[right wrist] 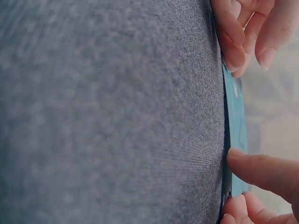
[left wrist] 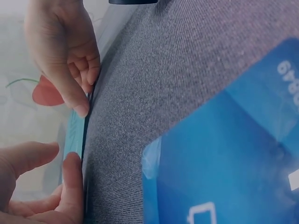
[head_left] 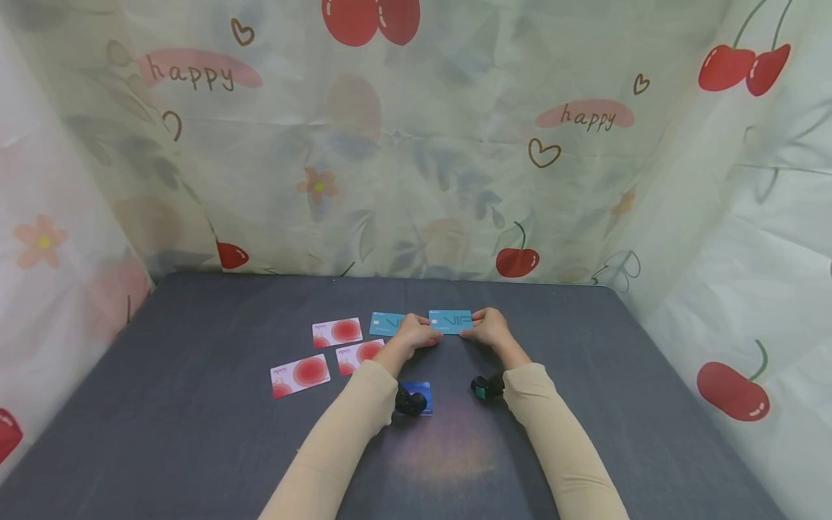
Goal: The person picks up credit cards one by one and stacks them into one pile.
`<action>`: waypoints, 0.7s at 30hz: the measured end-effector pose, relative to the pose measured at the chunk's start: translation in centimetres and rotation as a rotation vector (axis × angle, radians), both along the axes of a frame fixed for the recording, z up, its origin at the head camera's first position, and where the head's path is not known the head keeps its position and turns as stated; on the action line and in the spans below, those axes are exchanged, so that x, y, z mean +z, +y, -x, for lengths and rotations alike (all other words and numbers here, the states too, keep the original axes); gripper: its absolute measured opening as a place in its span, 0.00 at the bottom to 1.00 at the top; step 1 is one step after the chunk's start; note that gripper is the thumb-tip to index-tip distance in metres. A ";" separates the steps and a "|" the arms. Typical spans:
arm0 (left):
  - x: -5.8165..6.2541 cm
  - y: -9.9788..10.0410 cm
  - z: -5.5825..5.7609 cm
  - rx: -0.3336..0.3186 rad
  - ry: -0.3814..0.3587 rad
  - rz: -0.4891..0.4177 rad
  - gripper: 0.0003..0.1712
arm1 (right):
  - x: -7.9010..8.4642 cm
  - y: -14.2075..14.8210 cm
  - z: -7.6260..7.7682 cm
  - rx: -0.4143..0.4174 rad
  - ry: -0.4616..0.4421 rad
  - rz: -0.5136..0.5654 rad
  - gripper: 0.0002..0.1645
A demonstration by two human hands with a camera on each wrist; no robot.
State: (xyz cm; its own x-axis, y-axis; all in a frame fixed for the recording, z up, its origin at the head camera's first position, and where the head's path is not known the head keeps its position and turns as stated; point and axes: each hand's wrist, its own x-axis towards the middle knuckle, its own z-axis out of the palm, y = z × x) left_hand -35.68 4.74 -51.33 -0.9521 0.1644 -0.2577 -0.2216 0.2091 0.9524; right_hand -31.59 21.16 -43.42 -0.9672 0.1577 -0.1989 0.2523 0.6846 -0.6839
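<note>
A teal card (head_left: 450, 320) with "VIP"-like lettering lies near the back of the dark table, between both hands. My left hand (head_left: 416, 332) holds its left end, the thumb at the near corner and the index finger raised a little above. At the opposite end, my right hand (head_left: 490, 328) grips the card, with thumb on the near edge and fingers at the right side. Another teal card (head_left: 385, 323) lies to the left, partly hidden by the left hand. Beneath the left wrist is a blue card (left wrist: 224, 158), its glossy surface filling the left wrist view's lower right.
Three white-and-red cards lie left of the hands: one at the back (head_left: 336, 332), one in the middle (head_left: 360, 354) partly behind the left arm, one nearer (head_left: 300, 375). Patterned curtains (head_left: 416, 180) enclose the dark table (head_left: 195, 433) behind and on both sides.
</note>
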 end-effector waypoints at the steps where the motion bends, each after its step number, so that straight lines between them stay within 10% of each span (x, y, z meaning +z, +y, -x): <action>1: -0.2 0.2 0.2 0.002 -0.013 -0.001 0.32 | 0.1 0.0 -0.1 -0.002 0.003 0.005 0.27; 7: 10.0 -0.5 -7.7 0.035 -0.054 0.066 0.26 | 0.5 0.2 -0.7 0.000 0.014 0.017 0.28; 10: 12.6 -0.8 -9.9 0.032 -0.036 0.060 0.26 | 0.6 0.3 -0.8 0.003 0.014 0.031 0.28; 15: 8.7 -0.9 -7.1 0.027 0.027 0.052 0.27 | 0.4 0.7 -0.8 0.009 0.015 0.042 0.29; 21: -1.7 0.2 0.7 0.007 0.162 -0.003 0.31 | 0.5 0.7 -1.1 0.008 0.022 0.052 0.30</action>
